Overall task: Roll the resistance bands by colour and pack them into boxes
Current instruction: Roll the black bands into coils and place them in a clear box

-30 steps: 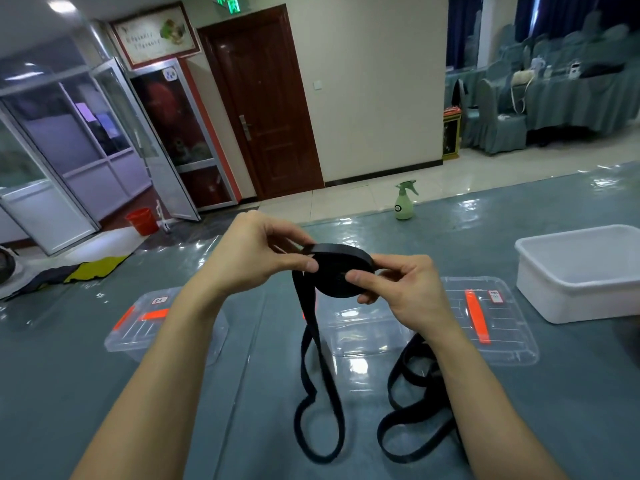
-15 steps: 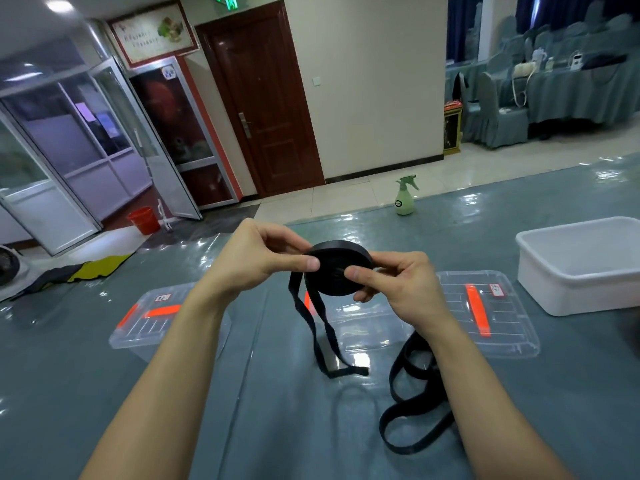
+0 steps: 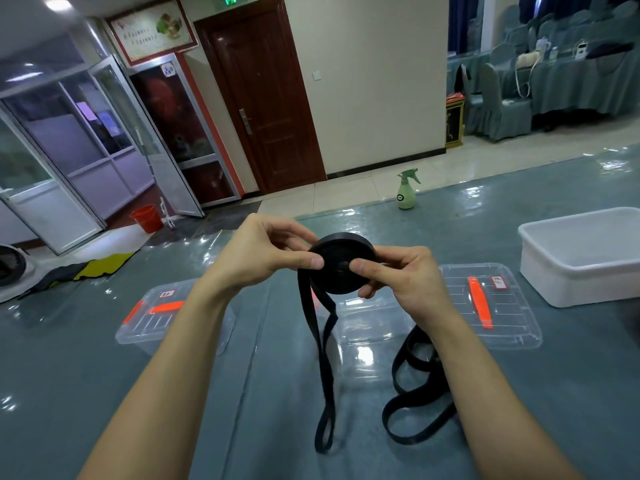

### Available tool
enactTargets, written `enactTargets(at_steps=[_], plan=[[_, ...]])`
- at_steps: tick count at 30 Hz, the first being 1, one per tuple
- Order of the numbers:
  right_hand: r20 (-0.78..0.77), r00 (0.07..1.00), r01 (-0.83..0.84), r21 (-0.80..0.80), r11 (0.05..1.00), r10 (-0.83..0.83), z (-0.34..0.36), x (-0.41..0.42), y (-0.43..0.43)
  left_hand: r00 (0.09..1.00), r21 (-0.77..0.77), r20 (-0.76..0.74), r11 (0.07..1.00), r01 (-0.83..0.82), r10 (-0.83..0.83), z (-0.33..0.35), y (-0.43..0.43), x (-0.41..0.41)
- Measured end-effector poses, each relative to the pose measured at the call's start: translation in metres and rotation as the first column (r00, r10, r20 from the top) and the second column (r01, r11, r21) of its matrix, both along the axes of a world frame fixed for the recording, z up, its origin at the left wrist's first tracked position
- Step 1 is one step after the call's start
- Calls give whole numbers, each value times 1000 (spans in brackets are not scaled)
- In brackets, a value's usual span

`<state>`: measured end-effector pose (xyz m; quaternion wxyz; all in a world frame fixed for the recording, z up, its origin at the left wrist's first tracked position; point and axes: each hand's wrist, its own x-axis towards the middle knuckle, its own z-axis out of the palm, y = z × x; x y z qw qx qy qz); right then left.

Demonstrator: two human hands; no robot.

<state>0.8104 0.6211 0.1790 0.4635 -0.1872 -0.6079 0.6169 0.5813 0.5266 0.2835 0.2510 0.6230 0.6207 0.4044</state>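
Observation:
A black resistance band is wound into a flat roll (image 3: 337,258) held above the table. My left hand (image 3: 263,254) pinches the roll's left edge with thumb and fingers. My right hand (image 3: 398,277) grips its right side, thumb pressed near the centre. The band's unrolled tail (image 3: 323,368) hangs down in a long loop to the table. A second black band (image 3: 412,403) lies loose on the table under my right forearm. One clear lidded box with orange clasps (image 3: 491,306) stands behind my hands, another (image 3: 152,320) to the left.
A white open tub (image 3: 581,271) stands at the right on the grey-blue table cover (image 3: 69,375). A green spray bottle (image 3: 406,190) stands at the table's far edge. A yellow and black cloth (image 3: 86,270) lies far left.
The hanging tail, bunched up short half a second ago, now hangs long and straight again. Both hands keep their hold on the roll, which sits slightly turned.

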Motion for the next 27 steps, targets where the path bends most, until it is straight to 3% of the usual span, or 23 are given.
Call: enactTargets(at_steps=[4, 9, 17, 20, 24, 27], plan=[[-30, 999, -22, -51, 998, 20, -1, -2, -2, 1000, 30, -9, 999, -12, 12, 3, 1, -5], [-49, 999, -7, -76, 997, 3, -6, -5, 0, 998, -49, -61, 998, -30, 27, 3, 1, -1], [-89, 996, -46, -153, 987, 33, -17, -16, -4, 958, -96, -287, 994, -49, 20, 17, 1, 4], [-80, 996, -53, -134, 990, 42, -19, -17, -2, 966, -108, -258, 993, -40, 11, 14, 0, 2], [116, 985, -121, -36, 992, 125, -18, -10, 3, 948, -143, -317, 987, -66, 17, 7, 1, 0], [269, 963, -16, 92, 996, -10, -18, -12, 3, 859, -159, -511, 986, -60, -30, 6, 4, 6]])
